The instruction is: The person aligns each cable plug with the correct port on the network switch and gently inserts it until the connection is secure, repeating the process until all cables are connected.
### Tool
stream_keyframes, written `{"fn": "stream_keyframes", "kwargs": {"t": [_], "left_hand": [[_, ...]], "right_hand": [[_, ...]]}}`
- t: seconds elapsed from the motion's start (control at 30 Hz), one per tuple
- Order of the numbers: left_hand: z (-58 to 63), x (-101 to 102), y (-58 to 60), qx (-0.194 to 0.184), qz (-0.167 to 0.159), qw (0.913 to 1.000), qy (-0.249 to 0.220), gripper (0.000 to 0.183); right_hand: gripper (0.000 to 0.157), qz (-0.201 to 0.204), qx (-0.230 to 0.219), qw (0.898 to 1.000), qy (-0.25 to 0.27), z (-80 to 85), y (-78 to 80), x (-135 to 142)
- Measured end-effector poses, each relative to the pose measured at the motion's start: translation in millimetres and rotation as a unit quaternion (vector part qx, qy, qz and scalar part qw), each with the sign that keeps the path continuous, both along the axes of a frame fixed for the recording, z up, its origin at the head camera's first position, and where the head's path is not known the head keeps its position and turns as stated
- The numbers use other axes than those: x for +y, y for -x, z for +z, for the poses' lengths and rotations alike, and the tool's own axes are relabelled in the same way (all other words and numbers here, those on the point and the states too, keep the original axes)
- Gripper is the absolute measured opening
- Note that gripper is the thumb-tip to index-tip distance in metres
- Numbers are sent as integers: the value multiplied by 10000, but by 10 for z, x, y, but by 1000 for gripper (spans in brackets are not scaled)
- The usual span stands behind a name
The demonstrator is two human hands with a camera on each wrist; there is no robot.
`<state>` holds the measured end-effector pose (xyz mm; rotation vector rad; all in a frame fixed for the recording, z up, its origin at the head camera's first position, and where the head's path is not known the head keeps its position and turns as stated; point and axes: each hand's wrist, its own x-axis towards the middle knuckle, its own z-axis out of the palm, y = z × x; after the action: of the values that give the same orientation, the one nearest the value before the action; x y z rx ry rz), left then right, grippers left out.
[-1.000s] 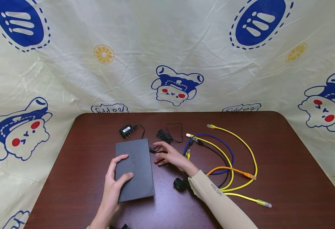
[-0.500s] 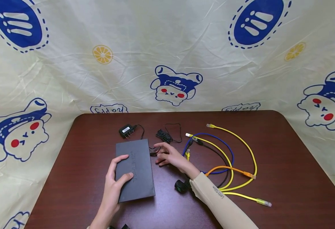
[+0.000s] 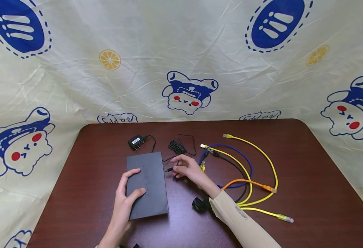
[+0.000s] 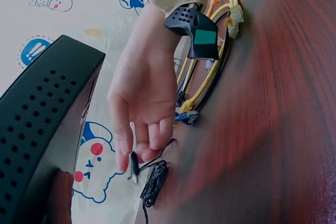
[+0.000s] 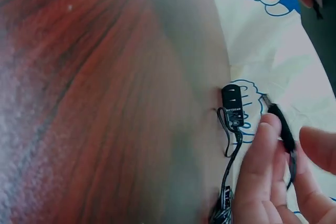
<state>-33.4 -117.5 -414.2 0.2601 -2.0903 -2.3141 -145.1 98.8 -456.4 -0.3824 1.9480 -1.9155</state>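
Observation:
In the head view my left hand (image 3: 124,199) grips a flat dark-grey network box (image 3: 147,186) by its left side, thumb on the top face. Rows of vent holes line the box's side (image 4: 39,108) in the left wrist view. Just right of the box, my right hand (image 3: 190,171) pinches a black barrel power plug (image 3: 169,169) between thumb and fingers. The plug's metal tip (image 5: 266,99) stands clear of the fingertips, apart from the box. Its thin cord runs to a tied bundle (image 3: 177,147) and a black power adapter (image 3: 136,142) lying behind the box.
Several network cables lie coiled on the right of the brown table (image 3: 311,206): yellow cables (image 3: 274,165), a blue cable (image 3: 240,151) and an orange cable (image 3: 246,181). A black wrist camera (image 3: 201,204) sits under my right wrist. A printed cloth (image 3: 150,93) hangs behind.
My right hand has shifted slightly right, and the plug now shows sticking out from its fingertips. My left hand keeps its grip on the box, which has barely moved.

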Motion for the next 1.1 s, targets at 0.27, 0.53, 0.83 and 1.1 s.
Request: {"fn": "stream_keyframes", "kwargs": {"t": [0.27, 0.53, 0.83, 1.1], "left_hand": [[-15, 27, -11, 58, -7, 10000, 11, 53], [-23, 58, -7, 79, -48, 9999, -97, 54], [-21, 69, -13, 125, -140, 9998, -49, 54], [-12, 70, -12, 128, -196, 9997, -89, 54]], "right_hand": [[23, -403, 107, 9983, 414, 107, -83, 110], [17, -673, 341, 9952, 627, 207, -170, 199], [18, -824, 254, 9940, 680, 313, -239, 256], [18, -859, 281, 9920, 881, 369, -261, 271]]}}
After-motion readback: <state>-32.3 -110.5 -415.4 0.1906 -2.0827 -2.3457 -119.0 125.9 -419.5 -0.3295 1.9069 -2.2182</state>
